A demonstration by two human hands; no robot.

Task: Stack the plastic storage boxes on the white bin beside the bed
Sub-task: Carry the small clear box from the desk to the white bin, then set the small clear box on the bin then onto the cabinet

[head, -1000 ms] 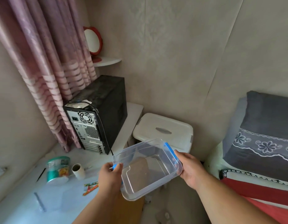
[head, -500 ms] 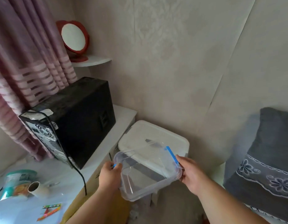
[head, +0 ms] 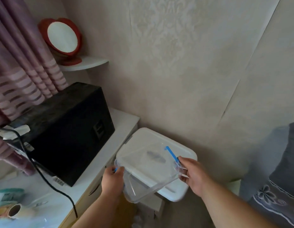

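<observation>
Over the lid of the white bin (head: 181,148), which stands in the corner between the white desk (head: 125,122) and the bed's grey pillow (head: 281,170), a clear plastic storage box (head: 148,170) is held between both hands. The left hand (head: 112,180) is closed on the box's near-left corner, thumb on top of the rim by a small blue clip, fingers hidden beneath. The right hand (head: 192,173) clasps the opposite short side just below a blue latch (head: 171,153), thumb over the rim and fingers curled under. The box is tilted, its near-left end lower and hanging past the bin's front edge, its far end lying over the middle of the lid; whether it touches the lid cannot be told. The bin's back edge sits close to the wall, and its left side is just beside the desk. A black computer tower (head: 65,129) stands on the desk well left of the bin, with a cable (head: 44,176) trailing down. Bare lid shows beyond and right of the box.
</observation>
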